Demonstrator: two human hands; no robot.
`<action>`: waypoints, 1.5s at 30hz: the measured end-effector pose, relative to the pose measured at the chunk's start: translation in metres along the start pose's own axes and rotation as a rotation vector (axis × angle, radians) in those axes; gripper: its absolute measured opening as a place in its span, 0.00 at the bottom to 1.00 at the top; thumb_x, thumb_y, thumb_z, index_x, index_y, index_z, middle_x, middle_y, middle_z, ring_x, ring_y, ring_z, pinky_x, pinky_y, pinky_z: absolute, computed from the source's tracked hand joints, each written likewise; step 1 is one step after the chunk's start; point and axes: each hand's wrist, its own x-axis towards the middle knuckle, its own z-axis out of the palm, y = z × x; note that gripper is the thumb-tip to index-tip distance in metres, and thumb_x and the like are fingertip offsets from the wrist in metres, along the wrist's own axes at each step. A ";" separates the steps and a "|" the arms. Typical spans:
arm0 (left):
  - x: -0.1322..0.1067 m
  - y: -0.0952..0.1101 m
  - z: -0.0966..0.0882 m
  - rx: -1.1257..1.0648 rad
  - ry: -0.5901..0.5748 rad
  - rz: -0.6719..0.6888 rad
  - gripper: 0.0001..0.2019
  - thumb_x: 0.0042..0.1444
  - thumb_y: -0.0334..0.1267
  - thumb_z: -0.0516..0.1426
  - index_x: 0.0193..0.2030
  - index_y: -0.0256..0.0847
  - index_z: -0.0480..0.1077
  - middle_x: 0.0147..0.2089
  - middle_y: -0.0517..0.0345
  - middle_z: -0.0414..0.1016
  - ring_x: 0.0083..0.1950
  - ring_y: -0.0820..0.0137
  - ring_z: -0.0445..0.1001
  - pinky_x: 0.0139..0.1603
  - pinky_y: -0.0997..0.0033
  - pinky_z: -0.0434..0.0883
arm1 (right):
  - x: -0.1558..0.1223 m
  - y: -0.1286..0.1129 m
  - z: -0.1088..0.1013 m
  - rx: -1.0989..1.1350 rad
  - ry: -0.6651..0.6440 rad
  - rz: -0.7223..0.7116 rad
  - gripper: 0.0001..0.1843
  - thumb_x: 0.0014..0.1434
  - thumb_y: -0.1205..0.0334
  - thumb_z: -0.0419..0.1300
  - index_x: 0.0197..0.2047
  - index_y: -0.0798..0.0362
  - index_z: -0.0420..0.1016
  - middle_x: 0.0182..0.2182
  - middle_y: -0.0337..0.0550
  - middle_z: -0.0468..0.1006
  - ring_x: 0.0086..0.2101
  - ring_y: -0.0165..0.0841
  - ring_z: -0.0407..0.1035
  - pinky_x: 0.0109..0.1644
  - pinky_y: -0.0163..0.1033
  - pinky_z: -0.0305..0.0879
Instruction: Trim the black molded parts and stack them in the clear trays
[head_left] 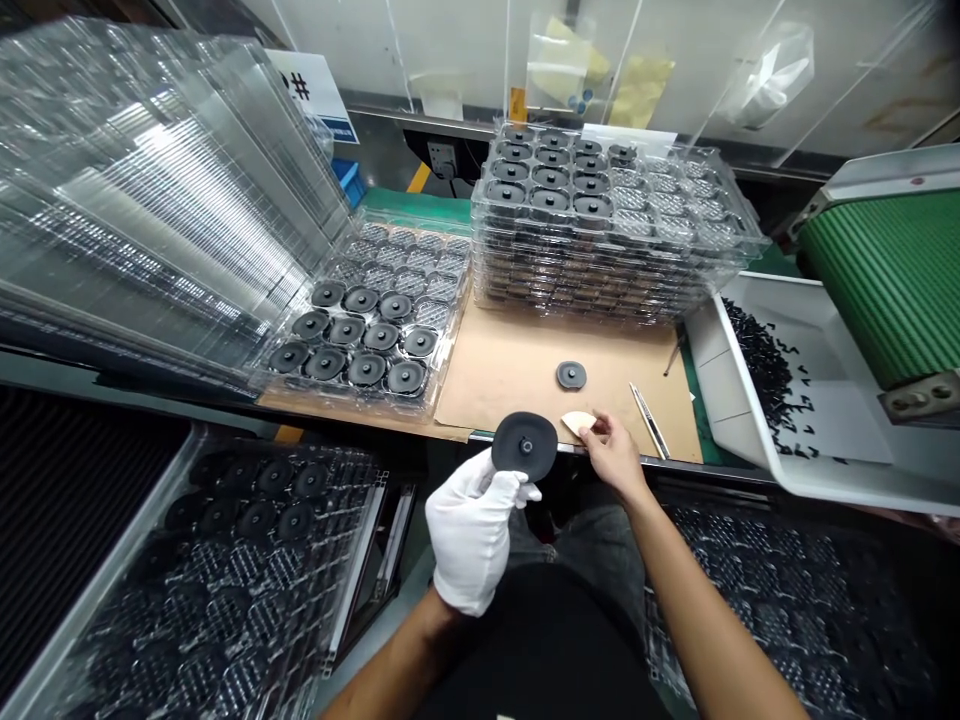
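Note:
My left hand (471, 530), in a white cotton glove, holds a black oval speaker-like disc (525, 446) upright by its lower edge. My bare right hand (616, 455) pinches a cream wedge of sponge or cloth (577, 424), close to the disc's right edge. A smaller black disc (571, 375) lies on the brown cardboard sheet (517, 385) just beyond the hands. A pair of steel tweezers (649, 421) rests on the cardboard to the right of my right hand.
Clear plastic trays (382, 320) of black discs stand left of the cardboard, and a tall tray stack (600, 230) stands behind it. Empty trays lean at far left. A green conveyor belt (892, 280) feeds a white bin (757, 400) of small black pieces. Filled trays lie below on both sides.

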 end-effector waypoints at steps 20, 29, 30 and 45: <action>-0.020 0.009 -0.004 0.117 -0.139 0.022 0.07 0.55 0.37 0.64 0.34 0.35 0.80 0.23 0.58 0.77 0.22 0.74 0.70 0.25 0.77 0.67 | -0.104 -0.123 -0.015 0.841 -0.546 -0.029 0.15 0.67 0.53 0.61 0.55 0.46 0.77 0.40 0.42 0.78 0.34 0.29 0.69 0.41 0.37 0.71; -0.026 0.006 -0.011 0.091 -0.189 -0.042 0.10 0.53 0.40 0.68 0.35 0.33 0.80 0.22 0.56 0.77 0.21 0.73 0.71 0.23 0.77 0.67 | -0.110 -0.115 -0.009 0.927 -0.595 0.118 0.15 0.60 0.58 0.68 0.51 0.48 0.79 0.43 0.42 0.78 0.31 0.26 0.69 0.32 0.31 0.70; -0.027 0.005 -0.011 0.093 -0.194 -0.041 0.10 0.53 0.40 0.68 0.35 0.33 0.80 0.22 0.57 0.77 0.21 0.73 0.72 0.23 0.78 0.67 | -0.110 -0.114 -0.009 0.937 -0.596 0.124 0.15 0.60 0.59 0.68 0.51 0.49 0.79 0.43 0.42 0.78 0.31 0.25 0.70 0.32 0.31 0.70; -0.026 -0.003 -0.023 0.153 -0.241 0.071 0.07 0.55 0.38 0.68 0.32 0.36 0.79 0.23 0.58 0.77 0.25 0.72 0.73 0.28 0.76 0.72 | -0.116 -0.120 -0.020 0.860 -0.635 -0.039 0.19 0.60 0.59 0.68 0.55 0.44 0.76 0.44 0.41 0.77 0.34 0.28 0.69 0.38 0.37 0.73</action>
